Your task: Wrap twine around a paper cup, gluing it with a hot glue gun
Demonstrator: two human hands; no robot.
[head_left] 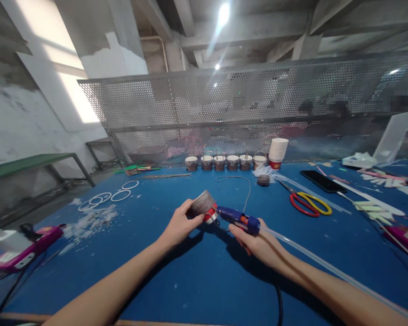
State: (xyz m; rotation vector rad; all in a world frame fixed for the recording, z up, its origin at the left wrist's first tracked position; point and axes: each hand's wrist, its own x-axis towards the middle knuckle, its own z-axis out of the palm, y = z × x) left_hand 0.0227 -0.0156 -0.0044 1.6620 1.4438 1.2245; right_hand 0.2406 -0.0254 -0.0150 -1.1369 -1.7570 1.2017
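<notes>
Closed around a paper cup (203, 203), my left hand (181, 222) tilts it on its side above the blue table. Grey-brown cord wraps much of the cup, and a red and white band shows at its right end. My right hand (255, 240) grips a blue hot glue gun (238, 219) whose nozzle is at the cup's red band; whether it touches I cannot tell. A long clear glue stick (313, 256) sticks out of the gun's back. Loose cord (249, 185) curves over the table behind the gun, near a small dark ball of cord (263, 180).
Several cord-wrapped cups (219, 163) line the back beside stacked paper cups (279, 151). Red and yellow scissors (309, 203), a black phone (322, 181) and gloves (374, 210) lie right. White rings (120, 195), glue scraps (91, 224) and a pink power strip (37, 246) are left.
</notes>
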